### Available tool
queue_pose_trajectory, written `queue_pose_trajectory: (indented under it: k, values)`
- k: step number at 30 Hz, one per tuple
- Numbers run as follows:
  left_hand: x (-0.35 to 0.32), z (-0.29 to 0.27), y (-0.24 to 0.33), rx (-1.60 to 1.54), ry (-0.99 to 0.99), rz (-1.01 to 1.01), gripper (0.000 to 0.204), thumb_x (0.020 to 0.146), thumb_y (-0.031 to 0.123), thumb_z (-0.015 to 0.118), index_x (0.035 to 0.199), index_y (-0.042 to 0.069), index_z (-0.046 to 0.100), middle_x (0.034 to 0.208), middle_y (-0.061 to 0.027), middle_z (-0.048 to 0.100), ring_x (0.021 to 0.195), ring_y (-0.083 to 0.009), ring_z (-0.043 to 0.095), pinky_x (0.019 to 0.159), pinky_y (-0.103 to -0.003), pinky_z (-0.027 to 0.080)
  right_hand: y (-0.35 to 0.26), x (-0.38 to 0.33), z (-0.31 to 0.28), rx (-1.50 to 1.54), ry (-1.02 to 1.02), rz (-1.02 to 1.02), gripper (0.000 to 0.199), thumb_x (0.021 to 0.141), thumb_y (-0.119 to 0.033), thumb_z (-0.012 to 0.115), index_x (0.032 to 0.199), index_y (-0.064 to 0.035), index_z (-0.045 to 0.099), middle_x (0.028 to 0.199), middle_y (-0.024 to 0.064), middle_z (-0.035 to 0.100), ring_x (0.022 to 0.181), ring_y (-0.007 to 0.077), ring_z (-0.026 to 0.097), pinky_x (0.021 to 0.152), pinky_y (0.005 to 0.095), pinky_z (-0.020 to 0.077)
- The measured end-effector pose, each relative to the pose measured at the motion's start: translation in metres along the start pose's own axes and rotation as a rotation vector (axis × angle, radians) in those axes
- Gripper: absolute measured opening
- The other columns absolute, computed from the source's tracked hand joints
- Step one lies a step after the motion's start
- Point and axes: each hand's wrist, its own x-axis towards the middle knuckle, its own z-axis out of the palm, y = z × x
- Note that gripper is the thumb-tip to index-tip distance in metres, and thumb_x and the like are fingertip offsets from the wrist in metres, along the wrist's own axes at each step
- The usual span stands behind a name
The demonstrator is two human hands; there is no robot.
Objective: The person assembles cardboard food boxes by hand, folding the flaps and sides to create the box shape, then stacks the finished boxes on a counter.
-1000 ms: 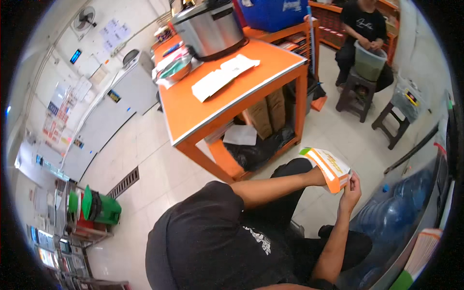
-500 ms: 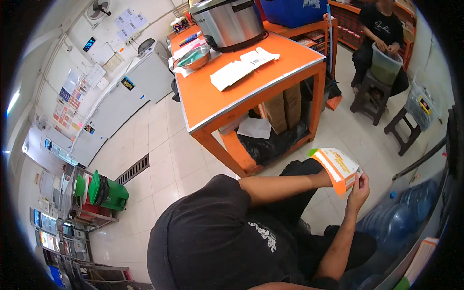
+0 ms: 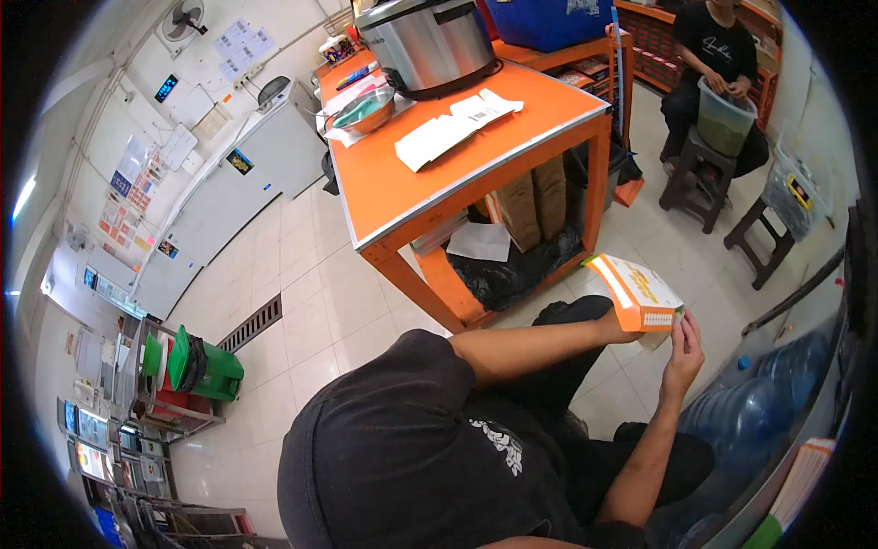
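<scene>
A white and orange cardboard food box [image 3: 644, 284] with yellow print is between my hands, above my lap. My left hand [image 3: 626, 328] supports it from below and behind at its near left side; those fingers are hidden by the box. At its right corner, my right hand [image 3: 683, 351] pinches the edge, thumb and fingers closed on the cardboard. The near orange side panel stands bent down from the printed panel, and a pale flap shows underneath.
Ahead is an orange table [image 3: 384, 201] with a steel cooker [image 3: 430, 50], a bowl [image 3: 364, 112] and flat white cardboard [image 3: 448, 133]. Large blue water bottles [image 3: 736, 412] stand to my right. Another person [image 3: 718, 55] sits at the far right with a tub [image 3: 725, 119].
The box has tilted and risen slightly, its near orange panel now folded up closer to the printed panel. My right hand has shifted slightly with it at the corner.
</scene>
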Motion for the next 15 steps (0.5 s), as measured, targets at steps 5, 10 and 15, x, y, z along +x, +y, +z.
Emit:
queue_pose_trajectory:
  k: [5, 10, 15]
  values:
    - [0.003, 0.001, 0.003, -0.004, 0.011, -0.012, 0.040, 0.085, 0.041, 0.056, 0.113, 0.011, 0.058, 0.110, -0.0106, 0.062, 0.107, -0.0332, 0.055, 0.093, -0.047, 0.039, 0.020, 0.003, -0.011, 0.230, 0.010, 0.102, 0.019, 0.092, -0.007, 0.054, 0.107, 0.0048, 0.057, 0.128, 0.0184, 0.053, 0.112, 0.0204, 0.054, 0.095, 0.0316, 0.0438]
    - [0.006, 0.003, 0.004, -0.001, 0.029, -0.027, 0.040, 0.085, 0.041, 0.056, 0.112, 0.011, 0.058, 0.110, -0.0104, 0.062, 0.107, -0.0334, 0.055, 0.094, -0.047, 0.039, 0.017, 0.003, -0.008, 0.274, 0.007, 0.135, 0.017, 0.092, -0.004, 0.054, 0.106, 0.0050, 0.057, 0.129, 0.0204, 0.051, 0.116, 0.0233, 0.053, 0.100, 0.0345, 0.0404]
    - [0.009, -0.002, 0.004, 0.048, 0.104, -0.053, 0.040, 0.085, 0.041, 0.056, 0.112, 0.011, 0.058, 0.110, -0.0103, 0.062, 0.107, -0.0335, 0.055, 0.094, -0.047, 0.039, 0.006, 0.006, -0.002, 0.236, -0.058, 0.072, 0.023, 0.091, -0.004, 0.054, 0.111, 0.0041, 0.059, 0.132, 0.0180, 0.049, 0.120, 0.0244, 0.049, 0.104, 0.0360, 0.0368]
